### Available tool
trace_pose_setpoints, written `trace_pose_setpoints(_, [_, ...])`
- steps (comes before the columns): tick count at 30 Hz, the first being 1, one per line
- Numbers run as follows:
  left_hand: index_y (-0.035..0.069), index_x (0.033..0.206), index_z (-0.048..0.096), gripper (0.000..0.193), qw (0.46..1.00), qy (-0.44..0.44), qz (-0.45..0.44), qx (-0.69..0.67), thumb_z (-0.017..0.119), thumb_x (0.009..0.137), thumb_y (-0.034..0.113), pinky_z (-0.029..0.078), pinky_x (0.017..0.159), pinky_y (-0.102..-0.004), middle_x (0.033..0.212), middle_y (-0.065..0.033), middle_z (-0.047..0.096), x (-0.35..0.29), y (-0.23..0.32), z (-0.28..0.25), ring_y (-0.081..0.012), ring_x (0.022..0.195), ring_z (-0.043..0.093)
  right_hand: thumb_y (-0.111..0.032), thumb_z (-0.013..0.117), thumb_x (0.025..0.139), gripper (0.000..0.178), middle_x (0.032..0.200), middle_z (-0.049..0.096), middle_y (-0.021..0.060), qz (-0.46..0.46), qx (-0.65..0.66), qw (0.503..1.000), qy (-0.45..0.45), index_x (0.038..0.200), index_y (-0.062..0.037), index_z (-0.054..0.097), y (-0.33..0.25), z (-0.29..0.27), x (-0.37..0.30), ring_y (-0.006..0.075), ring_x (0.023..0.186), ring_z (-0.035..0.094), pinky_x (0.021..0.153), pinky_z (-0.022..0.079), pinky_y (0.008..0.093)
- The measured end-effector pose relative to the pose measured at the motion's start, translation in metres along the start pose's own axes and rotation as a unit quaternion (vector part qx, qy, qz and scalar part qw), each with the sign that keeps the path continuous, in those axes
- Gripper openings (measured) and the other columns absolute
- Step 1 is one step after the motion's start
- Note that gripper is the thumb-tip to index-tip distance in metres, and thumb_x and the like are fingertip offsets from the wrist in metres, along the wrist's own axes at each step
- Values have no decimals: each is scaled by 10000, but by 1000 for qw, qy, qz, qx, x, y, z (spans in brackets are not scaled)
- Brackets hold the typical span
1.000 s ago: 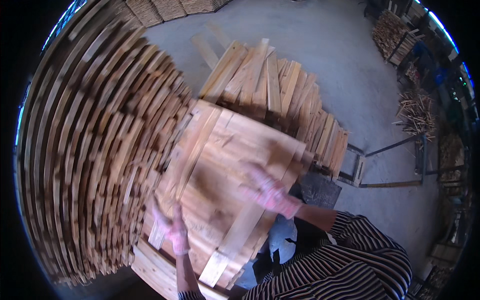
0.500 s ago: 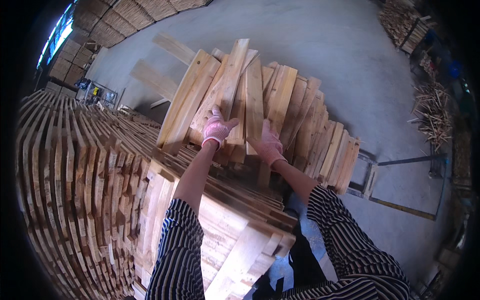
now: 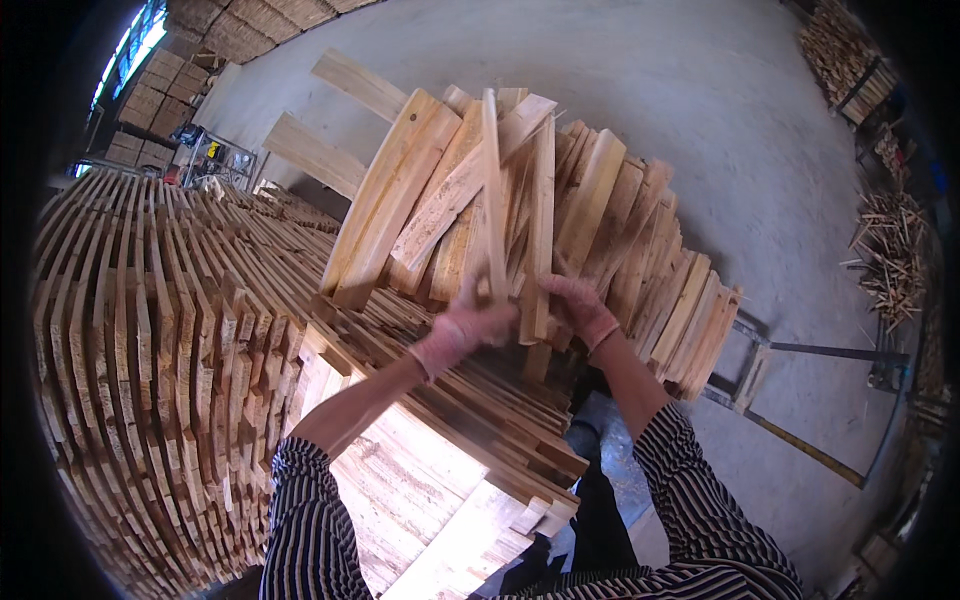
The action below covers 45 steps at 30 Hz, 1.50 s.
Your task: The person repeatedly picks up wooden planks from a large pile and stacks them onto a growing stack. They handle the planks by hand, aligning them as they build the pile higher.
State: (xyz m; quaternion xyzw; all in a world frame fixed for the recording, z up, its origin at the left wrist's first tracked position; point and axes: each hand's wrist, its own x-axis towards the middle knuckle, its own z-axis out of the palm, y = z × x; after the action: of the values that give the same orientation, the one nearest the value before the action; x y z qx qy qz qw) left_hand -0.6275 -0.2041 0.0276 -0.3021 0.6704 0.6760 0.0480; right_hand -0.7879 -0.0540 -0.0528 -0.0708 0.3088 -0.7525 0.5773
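My left hand (image 3: 468,332), in a pinkish knit glove and slightly smeared by motion, is closed round the near end of a narrow wooden plank (image 3: 493,185) turned up on its edge. Just to the right, my right hand (image 3: 582,308), gloved the same way, grips the near end of a second plank (image 3: 541,215) by its right side. Both planks lean over a loose pile of planks (image 3: 590,200). Under the left one, another plank (image 3: 470,180) lies slanted across the pile.
At the left stands a big stack of thin boards (image 3: 150,350). A pale wood stack (image 3: 400,500) is right before me. A metal frame (image 3: 800,440) stands on the concrete floor (image 3: 730,120) at the right, with scrap sticks (image 3: 890,250) beyond. Two boards (image 3: 310,155) jut out at the pile's left.
My left hand has moved nearer and to the right, turning its plank from flat onto its edge. My right hand has drawn its plank slightly nearer and to the right.
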Motion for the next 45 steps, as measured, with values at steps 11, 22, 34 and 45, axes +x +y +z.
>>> trace_pose_setpoints(11, [41, 1612, 269, 1065, 730, 214, 18, 649, 718, 849, 633, 317, 1223, -448, 1631, -269, 334, 136, 32, -97, -397, 1510, 325, -421, 808, 884, 563, 1092, 749, 108, 76, 146, 984, 70, 1268, -34, 666, 10, -36, -13, 244, 953, 739, 833, 630, 404])
trace_pose_setpoints(22, [27, 1651, 115, 1106, 967, -168, -190, -29, 783, 909, 502, 438, 1141, -353, 1504, -223, 536, -1, 88, 57, -251, 1352, 552, -314, 822, 907, 1012, 1349, 623, 99, 24, -2, 993, 117, 1672, -168, 176, -18, 0, -100, 192, 1137, 631, 997, 546, 357])
trace_pose_setpoints(34, [68, 1616, 248, 1017, 971, 124, 206, 13, 861, 859, 358, 412, 1163, -364, 1456, -116, 507, -194, 90, 50, -213, 1358, 492, -12, 767, 839, 1112, 1377, 562, 98, -24, -198, 980, 10, 1680, -222, 70, -41, 206, -183, 230, 1181, 610, 1000, 549, 397])
trace_pose_setpoints(45, [17, 1620, 200, 1264, 936, 206, 283, 38, 990, 687, 338, 382, 1184, -409, 1544, -145, 446, -386, 145, -75, -237, 1411, 435, -297, 892, 805, 1248, 1661, 272, 158, -161, -427, 851, -260, 1668, -90, 15, 59, 374, -152, 274, 1512, 309, 1238, 300, 416])
